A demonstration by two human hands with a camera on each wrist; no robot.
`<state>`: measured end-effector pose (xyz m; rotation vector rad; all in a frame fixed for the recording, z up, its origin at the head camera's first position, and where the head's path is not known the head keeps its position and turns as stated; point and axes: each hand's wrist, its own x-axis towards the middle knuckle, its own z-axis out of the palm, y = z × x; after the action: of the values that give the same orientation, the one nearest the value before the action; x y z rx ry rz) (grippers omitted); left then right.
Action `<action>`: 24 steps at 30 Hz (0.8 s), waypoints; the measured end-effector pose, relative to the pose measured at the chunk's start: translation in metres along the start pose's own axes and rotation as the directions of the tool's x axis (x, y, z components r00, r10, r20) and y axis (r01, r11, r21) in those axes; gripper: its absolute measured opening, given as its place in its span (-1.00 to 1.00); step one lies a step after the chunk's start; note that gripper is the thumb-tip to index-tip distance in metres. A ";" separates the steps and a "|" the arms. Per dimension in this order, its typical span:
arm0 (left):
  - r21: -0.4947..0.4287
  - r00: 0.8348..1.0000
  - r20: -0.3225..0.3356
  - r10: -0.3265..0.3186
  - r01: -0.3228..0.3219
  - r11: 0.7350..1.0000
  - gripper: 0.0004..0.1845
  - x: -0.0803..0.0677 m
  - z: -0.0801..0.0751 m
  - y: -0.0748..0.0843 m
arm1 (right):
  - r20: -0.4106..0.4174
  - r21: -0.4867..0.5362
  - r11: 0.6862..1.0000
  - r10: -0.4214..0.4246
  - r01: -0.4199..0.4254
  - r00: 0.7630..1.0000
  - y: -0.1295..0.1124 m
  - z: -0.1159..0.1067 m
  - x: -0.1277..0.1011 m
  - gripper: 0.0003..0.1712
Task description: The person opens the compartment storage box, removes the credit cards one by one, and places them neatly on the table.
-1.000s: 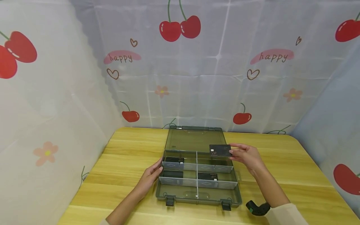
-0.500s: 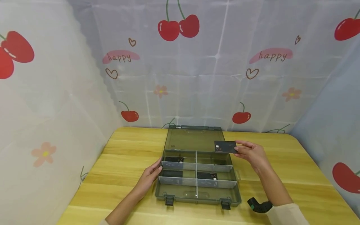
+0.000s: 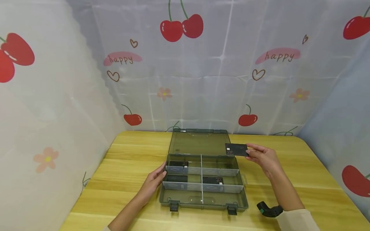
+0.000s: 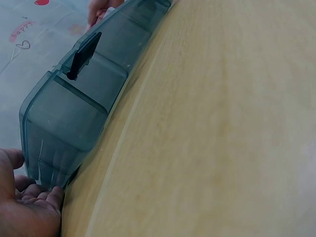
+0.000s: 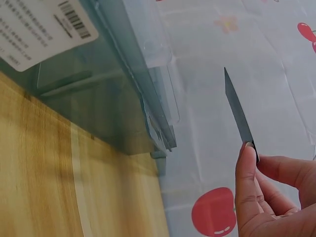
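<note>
A black VIP card (image 3: 237, 149) is pinched at its right end by my right hand (image 3: 264, 158), raised over the back right of the storage box. In the right wrist view the card (image 5: 238, 111) appears nearly edge-on between thumb and fingers. My left hand (image 3: 153, 181) holds the left side of the translucent grey-green storage box (image 3: 185, 203); in the left wrist view its fingers (image 4: 34, 195) curl at the box corner. Black cards lie in the back left (image 3: 178, 164), middle left (image 3: 177, 178) and middle right (image 3: 213, 180) compartments. A dark patch in the back right compartment is unclear.
The box lid (image 3: 199, 142) lies open toward the back. Pale dividers (image 3: 185, 185) split the box. Two black latches (image 3: 174, 206) hang at its front. A curved black device (image 3: 269, 210) is at the right sleeve. A cherry-print curtain (image 3: 199, 80) encloses the wooden table (image 3: 138, 160).
My right hand has moved right and slightly up with the card, away from the box's middle. The left hand stays at the box's left side.
</note>
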<state>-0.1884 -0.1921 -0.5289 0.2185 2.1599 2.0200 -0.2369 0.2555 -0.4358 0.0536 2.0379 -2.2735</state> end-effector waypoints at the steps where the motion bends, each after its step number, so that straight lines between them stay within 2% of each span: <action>1: -0.003 1.000 0.002 0.000 0.000 1.000 -0.43 0.000 0.000 0.000 | 0.001 0.000 1.000 -0.004 0.004 1.000 -0.001 -0.001 0.000 -0.40; 9: -0.013 1.000 0.010 0.012 -0.012 1.000 -0.42 0.001 0.000 0.000 | -0.007 0.006 1.000 -0.010 0.010 1.000 -0.001 -0.007 0.000 -0.42; 16: 0.003 1.000 0.000 0.011 -0.011 1.000 -0.43 0.000 -0.001 0.001 | -0.030 -0.010 0.999 -0.044 0.044 0.999 0.005 -0.020 0.004 -0.55; 19: -0.004 1.000 0.005 0.007 -0.007 1.000 -0.43 0.000 0.000 0.000 | -0.051 0.019 0.998 -0.058 0.059 0.997 0.009 -0.028 0.006 -0.59; 24: -0.017 1.000 0.011 0.017 -0.017 1.000 -0.43 0.001 -0.001 -0.001 | -0.087 -0.010 0.998 -0.056 0.055 0.995 0.011 -0.034 0.006 -0.62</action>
<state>-0.1897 -0.1926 -0.5301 0.2455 2.1409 2.0407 -0.2426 0.2878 -0.4509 0.0982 2.1152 -2.3360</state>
